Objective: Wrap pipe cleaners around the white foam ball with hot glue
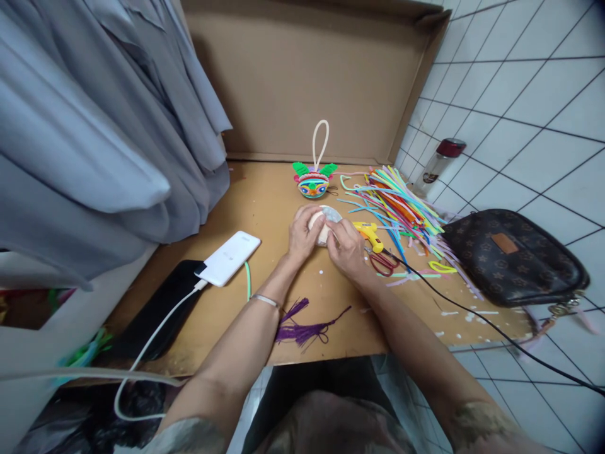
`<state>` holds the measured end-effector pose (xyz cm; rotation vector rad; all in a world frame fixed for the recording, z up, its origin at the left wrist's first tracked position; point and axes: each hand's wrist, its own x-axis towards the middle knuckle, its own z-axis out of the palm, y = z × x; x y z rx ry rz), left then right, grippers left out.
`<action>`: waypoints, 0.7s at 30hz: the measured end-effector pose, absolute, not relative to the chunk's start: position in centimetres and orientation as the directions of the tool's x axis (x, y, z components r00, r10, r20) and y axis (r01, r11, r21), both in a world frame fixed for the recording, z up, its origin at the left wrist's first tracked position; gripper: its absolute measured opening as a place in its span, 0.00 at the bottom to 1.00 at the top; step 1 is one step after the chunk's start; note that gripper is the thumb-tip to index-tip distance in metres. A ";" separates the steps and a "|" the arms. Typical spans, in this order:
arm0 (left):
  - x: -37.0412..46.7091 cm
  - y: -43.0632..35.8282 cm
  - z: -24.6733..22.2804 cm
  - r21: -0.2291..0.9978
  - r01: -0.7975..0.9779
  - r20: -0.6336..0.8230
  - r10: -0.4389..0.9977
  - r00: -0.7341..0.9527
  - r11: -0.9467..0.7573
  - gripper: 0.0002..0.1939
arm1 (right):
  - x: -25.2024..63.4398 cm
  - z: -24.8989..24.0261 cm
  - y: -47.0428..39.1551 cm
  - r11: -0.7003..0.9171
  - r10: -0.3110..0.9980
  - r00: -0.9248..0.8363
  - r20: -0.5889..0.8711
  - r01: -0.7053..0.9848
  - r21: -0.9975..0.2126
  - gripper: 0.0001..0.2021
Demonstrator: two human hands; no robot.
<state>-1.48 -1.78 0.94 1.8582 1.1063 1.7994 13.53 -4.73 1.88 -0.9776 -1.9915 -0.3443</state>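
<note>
Your bare forearms cross the brown surface; between its front and back edges, left hand and right hand clamp a pale rounded piece, probably light, best held by its rim.

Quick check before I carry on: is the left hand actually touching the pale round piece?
Touching. The head view shows the left hand holding the pale round piece at its left side, thumb laid against it.

1 head view, forward-down onto the table, seemingly from near
</note>
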 end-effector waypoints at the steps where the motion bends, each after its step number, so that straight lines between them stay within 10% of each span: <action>1: -1.5 -1.7 0.9 0.688 0.320 0.705 0.704 -0.083 -0.651 0.22 | 13.6 1.9 -4.7 0.652 0.513 -0.312 0.800 0.748 -0.127 0.15; 21: -2.2 -1.7 0.1 0.509 0.468 0.757 0.634 0.156 -0.723 0.22 | 13.8 2.2 -4.3 0.633 0.654 -0.177 0.735 0.659 -0.405 0.15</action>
